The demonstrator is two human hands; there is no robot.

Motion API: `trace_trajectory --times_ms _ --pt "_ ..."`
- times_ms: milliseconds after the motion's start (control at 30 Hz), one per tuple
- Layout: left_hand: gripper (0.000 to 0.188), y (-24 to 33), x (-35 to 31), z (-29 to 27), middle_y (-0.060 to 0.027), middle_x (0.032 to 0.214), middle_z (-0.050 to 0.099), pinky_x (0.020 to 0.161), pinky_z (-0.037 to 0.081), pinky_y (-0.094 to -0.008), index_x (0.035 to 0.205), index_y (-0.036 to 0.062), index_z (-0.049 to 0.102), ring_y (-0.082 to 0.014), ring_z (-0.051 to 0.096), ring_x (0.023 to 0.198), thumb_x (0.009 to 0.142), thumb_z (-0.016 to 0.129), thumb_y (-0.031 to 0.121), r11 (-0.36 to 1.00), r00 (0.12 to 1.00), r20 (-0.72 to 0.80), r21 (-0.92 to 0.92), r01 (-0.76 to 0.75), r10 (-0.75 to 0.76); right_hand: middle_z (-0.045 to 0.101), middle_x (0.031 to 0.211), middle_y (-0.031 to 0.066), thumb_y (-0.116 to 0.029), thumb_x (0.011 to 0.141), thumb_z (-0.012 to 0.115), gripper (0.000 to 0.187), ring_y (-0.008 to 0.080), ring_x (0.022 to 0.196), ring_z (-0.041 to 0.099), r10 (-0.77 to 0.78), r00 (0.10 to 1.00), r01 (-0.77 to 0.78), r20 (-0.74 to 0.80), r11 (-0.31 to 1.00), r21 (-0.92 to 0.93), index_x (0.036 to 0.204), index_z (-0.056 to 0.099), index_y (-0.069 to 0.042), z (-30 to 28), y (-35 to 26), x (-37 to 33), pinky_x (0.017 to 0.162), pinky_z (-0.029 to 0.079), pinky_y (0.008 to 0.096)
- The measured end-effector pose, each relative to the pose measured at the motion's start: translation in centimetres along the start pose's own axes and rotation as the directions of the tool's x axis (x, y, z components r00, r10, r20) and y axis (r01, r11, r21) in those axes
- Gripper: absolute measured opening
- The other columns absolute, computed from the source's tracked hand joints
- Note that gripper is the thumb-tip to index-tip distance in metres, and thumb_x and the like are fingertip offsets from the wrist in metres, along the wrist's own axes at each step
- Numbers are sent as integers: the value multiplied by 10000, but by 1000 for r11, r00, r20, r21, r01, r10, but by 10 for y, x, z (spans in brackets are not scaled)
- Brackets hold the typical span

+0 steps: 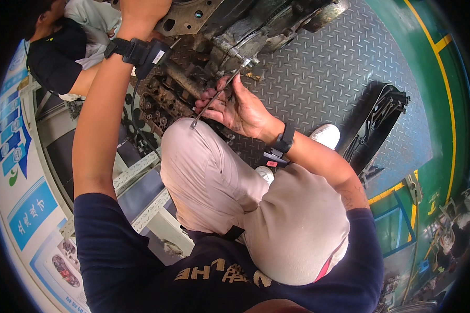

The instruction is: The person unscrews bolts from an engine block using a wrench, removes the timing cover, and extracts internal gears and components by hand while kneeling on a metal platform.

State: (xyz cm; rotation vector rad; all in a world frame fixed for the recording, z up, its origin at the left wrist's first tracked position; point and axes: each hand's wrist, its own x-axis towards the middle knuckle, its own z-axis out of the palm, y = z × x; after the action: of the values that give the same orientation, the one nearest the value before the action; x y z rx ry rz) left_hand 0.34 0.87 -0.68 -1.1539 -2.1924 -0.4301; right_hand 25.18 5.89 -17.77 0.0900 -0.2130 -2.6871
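Observation:
My left hand (145, 14) reaches up to the top edge, beside a flat machined metal face (196, 20) of a large engine assembly (250, 31). The picture's edge cuts off its fingers, so their grip cannot be seen. Lower down, my right hand (248, 109) holds a long, slim metal rod-like tool (215, 98), palm up, with thumb and curled fingers around it. The rod slants from a bolt-like fitting (245, 61) on the engine down to a small flattened end close to my knee. Whether its upper end touches the fitting cannot be made out.
A greasy engine part (164, 101) lies left of my right hand. A long black cover-like part (378, 125) rests on the patterned steel plate (318, 68). Another person (62, 55) in a black shirt sits at upper left, near a pale metal frame (136, 172).

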Motion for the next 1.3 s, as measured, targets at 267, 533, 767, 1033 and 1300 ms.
trace_trajectory --times_ms 267,533,767,1033,1300 --pt "310 5 -4 0 -186 1101 630 985 425 -436 1148 0 606 -380 565 1090 1045 493 270 1000 1000 16 -14 1 -1 597 1116 141 -616 1014 468 507 395 1173 625 38 996 -31 -85 996 80 1130 530 -126 18 7 -6 1020 549 508" --pt "300 0 1 1 -189 1079 631 970 429 -442 1140 -2 605 -387 567 1073 1039 499 260 1000 1000 -9 -10 -28 28 612 1126 163 -566 1048 455 483 404 1170 642 -61 963 69 -262 997 19 1159 501 -98 63 5 -4 988 580 502" --pt "309 2 1 -5 -188 1068 633 959 431 -449 1124 4 607 -383 568 1055 1031 504 280 1000 1000 23 -19 11 -10 606 1074 125 -532 1059 472 431 378 1151 637 -28 959 77 -281 983 165 1119 534 -109 81 -7 1 1075 528 551" --pt "318 1 0 2 -188 1076 633 968 428 -450 1129 8 608 -382 566 1067 1030 502 292 1000 1000 29 -29 7 -6 439 788 33 -651 1041 397 513 228 762 513 -15 994 21 -108 998 51 925 460 -155 45 3 1 969 498 509" --pt "293 7 3 -4 -187 1077 631 971 432 -449 1130 1 603 -386 567 1072 1024 508 257 999 999 29 -17 31 -31 354 661 -20 -657 1042 415 524 151 623 349 98 995 -89 -20 953 289 834 466 -178 50 3 -3 628 343 316"
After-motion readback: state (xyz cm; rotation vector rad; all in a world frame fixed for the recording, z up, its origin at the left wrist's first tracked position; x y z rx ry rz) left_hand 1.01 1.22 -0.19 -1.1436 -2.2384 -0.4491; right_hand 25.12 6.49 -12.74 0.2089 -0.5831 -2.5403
